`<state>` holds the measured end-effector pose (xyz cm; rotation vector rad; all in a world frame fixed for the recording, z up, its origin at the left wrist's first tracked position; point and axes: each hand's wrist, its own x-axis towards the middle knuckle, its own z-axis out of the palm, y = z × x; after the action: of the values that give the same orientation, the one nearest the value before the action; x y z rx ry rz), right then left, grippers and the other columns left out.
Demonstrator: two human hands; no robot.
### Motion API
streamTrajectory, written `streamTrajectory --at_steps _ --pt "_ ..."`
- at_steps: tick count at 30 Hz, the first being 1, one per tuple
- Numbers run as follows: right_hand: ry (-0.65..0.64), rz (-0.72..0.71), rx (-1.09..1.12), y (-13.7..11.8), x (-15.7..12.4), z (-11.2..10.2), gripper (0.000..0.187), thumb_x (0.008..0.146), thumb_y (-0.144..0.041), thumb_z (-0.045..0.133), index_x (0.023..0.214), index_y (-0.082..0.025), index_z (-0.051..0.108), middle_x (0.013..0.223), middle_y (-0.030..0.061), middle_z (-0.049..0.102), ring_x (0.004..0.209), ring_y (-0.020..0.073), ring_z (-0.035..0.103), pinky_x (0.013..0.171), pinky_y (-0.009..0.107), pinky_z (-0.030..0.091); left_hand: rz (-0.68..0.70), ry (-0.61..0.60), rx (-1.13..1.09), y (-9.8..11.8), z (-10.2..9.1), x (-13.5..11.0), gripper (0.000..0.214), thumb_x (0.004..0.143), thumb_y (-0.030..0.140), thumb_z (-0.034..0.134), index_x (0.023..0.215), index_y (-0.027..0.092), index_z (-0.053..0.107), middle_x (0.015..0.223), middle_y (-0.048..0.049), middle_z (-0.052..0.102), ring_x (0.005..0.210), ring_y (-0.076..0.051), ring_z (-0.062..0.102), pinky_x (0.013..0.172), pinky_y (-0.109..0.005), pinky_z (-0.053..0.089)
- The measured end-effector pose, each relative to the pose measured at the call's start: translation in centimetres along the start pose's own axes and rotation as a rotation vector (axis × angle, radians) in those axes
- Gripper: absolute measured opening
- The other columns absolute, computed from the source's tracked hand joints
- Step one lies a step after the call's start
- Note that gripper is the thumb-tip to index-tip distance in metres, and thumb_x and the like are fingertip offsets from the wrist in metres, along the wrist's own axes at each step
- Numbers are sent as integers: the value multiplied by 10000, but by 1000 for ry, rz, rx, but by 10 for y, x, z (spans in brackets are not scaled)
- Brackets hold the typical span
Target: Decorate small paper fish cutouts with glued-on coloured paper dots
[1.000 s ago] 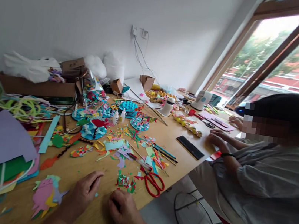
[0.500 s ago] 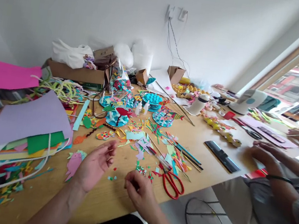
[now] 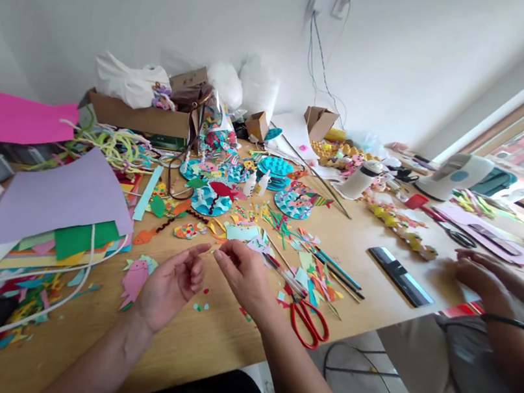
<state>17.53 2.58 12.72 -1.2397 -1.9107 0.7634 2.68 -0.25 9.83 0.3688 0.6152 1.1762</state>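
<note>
My left hand [image 3: 172, 284] is raised just above the wooden table [image 3: 220, 341], palm turned up, fingers loosely curled. My right hand [image 3: 244, 276] is close beside it with the fingertips pinched together; whatever it pinches is too small to name. Small paper dots [image 3: 199, 306] lie on the wood under the hands. A pink paper fish [image 3: 134, 277] lies left of my left hand. Red-handled scissors [image 3: 306, 320] rest right of my right hand, among coloured paper scraps [image 3: 309, 276].
A lilac sheet [image 3: 60, 196] tops a pile of coloured paper at the left. Blue paper discs [image 3: 212, 201], glue bottles [image 3: 255, 183] and a cardboard box [image 3: 136, 113] fill the far side. Another person's hands [image 3: 479, 275] rest at the right near a black ruler [image 3: 400, 276].
My right hand rose from the table's edge and moved forward to meet the left, which turned palm up. The view swung left, away from the other person and the window.
</note>
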Motion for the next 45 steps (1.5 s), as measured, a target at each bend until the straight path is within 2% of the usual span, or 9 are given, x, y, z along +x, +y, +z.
streamTrajectory --at_steps 3,7,18,21,26,30,34,41,45 --pt "10 31 -24 0 11 9 298 831 -385 484 640 -164 544 518 -45 454 475 65 391 468 184 275 54 -15 95 -2 0 -1 271 805 246 502 1034 147 609 582 26 463 535 -82 412 497 -198 355" --pt "51 37 -88 5 15 17 273 826 -365 493 649 -168 562 519 -37 479 479 73 408 476 189 275 93 -49 209 -6 0 -3 362 798 299 521 1137 174 550 596 27 506 543 -90 434 522 -214 351" --pt "54 17 -90 11 11 12 257 828 -323 479 619 -177 516 529 -27 498 494 90 442 490 198 304 88 -102 239 -12 0 -1 438 771 297 548 1187 165 516 638 2 547 569 -98 462 518 -218 345" --pt "58 17 -55 13 8 10 280 831 -327 460 594 -179 482 526 -28 483 494 88 429 492 198 307 67 -80 154 -7 -3 0 379 783 273 538 1147 166 543 649 9 543 561 -84 465 518 -205 360" --pt "32 32 -58 21 -1 10 212 820 -276 460 634 -179 492 532 -30 489 491 87 420 487 201 304 66 62 -63 5 -5 3 215 761 198 584 971 165 613 766 2 566 642 -69 510 538 -175 406" --pt "-2 29 -97 27 -8 13 170 805 -236 479 646 -180 502 534 -32 484 489 86 411 484 202 294 92 59 -120 7 -5 7 112 724 179 648 829 156 616 784 12 561 698 -66 524 563 -162 429" --pt "-53 14 -110 31 -14 16 165 800 -204 488 637 -176 498 545 -31 482 503 86 417 503 206 299 79 73 -177 7 -5 10 167 652 148 718 772 156 603 785 18 559 704 -71 527 559 -163 434" --pt "-174 45 -111 30 -24 18 148 800 -158 487 655 -169 517 575 -30 510 525 79 431 523 193 307 119 44 -136 9 -5 11 148 648 143 725 675 140 579 702 27 536 636 -54 503 540 -153 435" --pt "-208 52 -134 27 -31 13 139 801 -142 486 672 -163 532 605 -15 540 558 85 462 548 191 319 139 84 -119 8 -5 10 159 632 163 741 737 148 622 744 16 586 677 -70 548 565 -159 463"
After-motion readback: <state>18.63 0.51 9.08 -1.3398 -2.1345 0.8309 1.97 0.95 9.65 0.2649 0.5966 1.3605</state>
